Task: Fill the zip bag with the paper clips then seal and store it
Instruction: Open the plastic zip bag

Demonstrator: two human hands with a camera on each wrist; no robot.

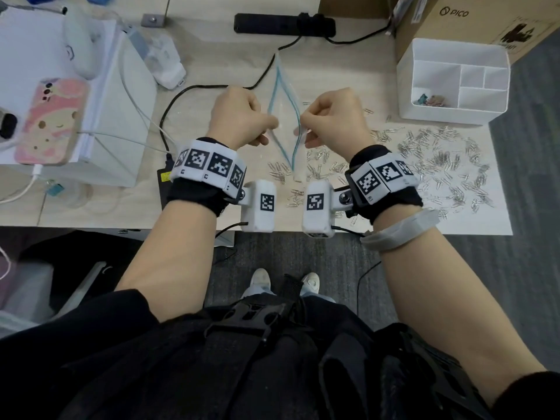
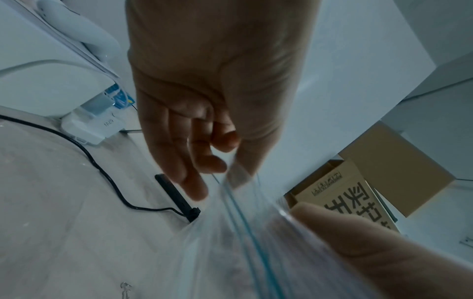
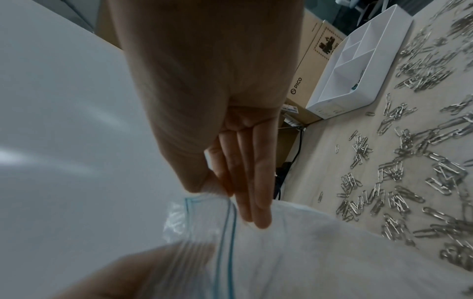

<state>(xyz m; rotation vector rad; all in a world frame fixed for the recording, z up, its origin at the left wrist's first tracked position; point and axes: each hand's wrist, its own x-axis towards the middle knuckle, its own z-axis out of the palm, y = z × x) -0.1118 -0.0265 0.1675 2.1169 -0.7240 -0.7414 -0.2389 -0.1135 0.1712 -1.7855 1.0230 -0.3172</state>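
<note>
**Bag pulled open over the bench**

The left hand (image 1: 239, 116) and right hand (image 1: 333, 116) each pinch one side of the bag (image 1: 283, 95) mouth, spreading it above the bench (image 1: 348, 65). Clips (image 1: 439, 159) lie scattered on the bench, below and right of the bag. A white organiser (image 1: 454, 50) stands at the far right.
</note>
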